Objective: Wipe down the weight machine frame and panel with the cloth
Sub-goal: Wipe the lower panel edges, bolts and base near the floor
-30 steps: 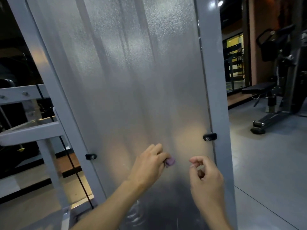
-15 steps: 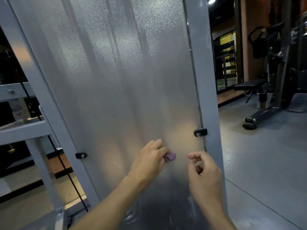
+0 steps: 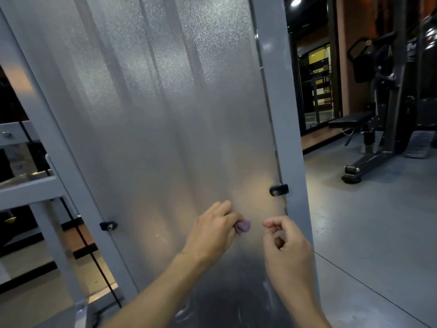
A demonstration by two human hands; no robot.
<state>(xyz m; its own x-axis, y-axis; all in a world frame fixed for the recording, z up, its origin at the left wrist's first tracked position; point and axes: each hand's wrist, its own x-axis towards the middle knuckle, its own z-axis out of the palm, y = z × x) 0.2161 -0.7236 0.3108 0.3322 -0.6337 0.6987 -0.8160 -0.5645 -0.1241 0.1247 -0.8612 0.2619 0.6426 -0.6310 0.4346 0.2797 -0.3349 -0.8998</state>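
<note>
- Two hands up at lower part of frosted panel point(image 3: 165, 114), gym setting.
- Left hand point(image 3: 212, 230) — fingers curled round purple cloth point(image 3: 243, 227), small wad poking out past fingertips, pressed against panel.
- Right hand point(image 3: 287, 245) — just beside cloth, apart from it; thumb and forefinger pinched together, other fingers curled, nothing seen held.
- Cloth sits low on panel, below and left of right clip point(image 3: 279, 190).
- Panel framed by grey frame point(image 3: 281, 114) uprights each side; black left clip point(image 3: 108, 225) at left edge, lower than right one.
- Bottom of panel darker, streaky marks near lower edge.
- Cable point(image 3: 92, 252) running down at a slant left of frame, near grey crossbars point(image 3: 26, 188).
- Bench point(image 3: 350, 121) and dark machine point(image 3: 390, 102) at right rear, well apart from panel, on grey floor point(image 3: 378, 233).
- Ceiling light point(image 3: 296, 1) top right.
</note>
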